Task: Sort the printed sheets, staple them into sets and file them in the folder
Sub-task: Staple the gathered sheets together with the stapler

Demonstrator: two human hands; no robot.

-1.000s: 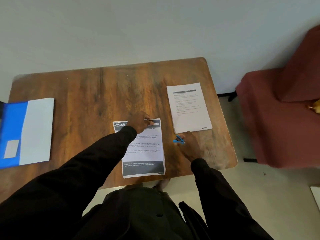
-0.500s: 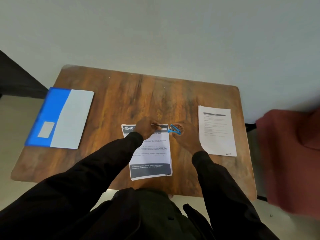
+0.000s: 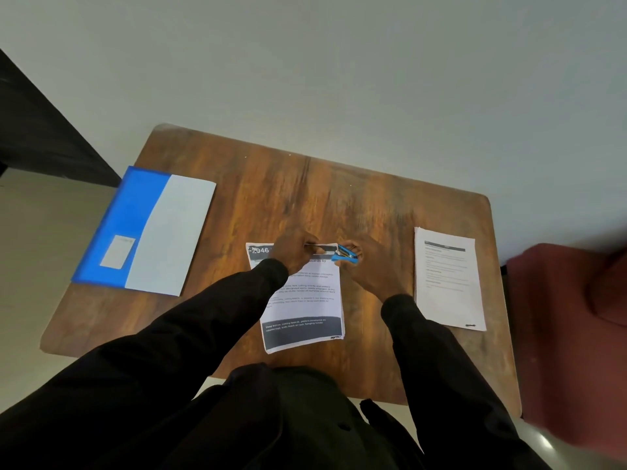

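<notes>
- A stack of white printed sheets with a dark header and a dark footer band (image 3: 305, 300) lies flat near the front edge of a brown wooden table (image 3: 339, 198), right in front of the person.
- The left hand (image 3: 293, 254) pinches the far edge of the stack, its fingers curled round the paper near the top right corner.
- The right hand (image 3: 368, 266) grips a small blue stapler (image 3: 344, 256), held against that same corner; whether its mouth is over the paper cannot be told.
- Both arms reach in from below in black sleeves (image 3: 203, 334).
- A second set of white printed sheets (image 3: 449, 279) lies on the table to the right, well apart from the first.
- A blue and pale grey folder (image 3: 135, 212) lies closed at the table's left edge.
- A dark red upholstered chair (image 3: 570, 317) stands just beside the table on the right, and a pale wall (image 3: 339, 62) rises behind.
</notes>
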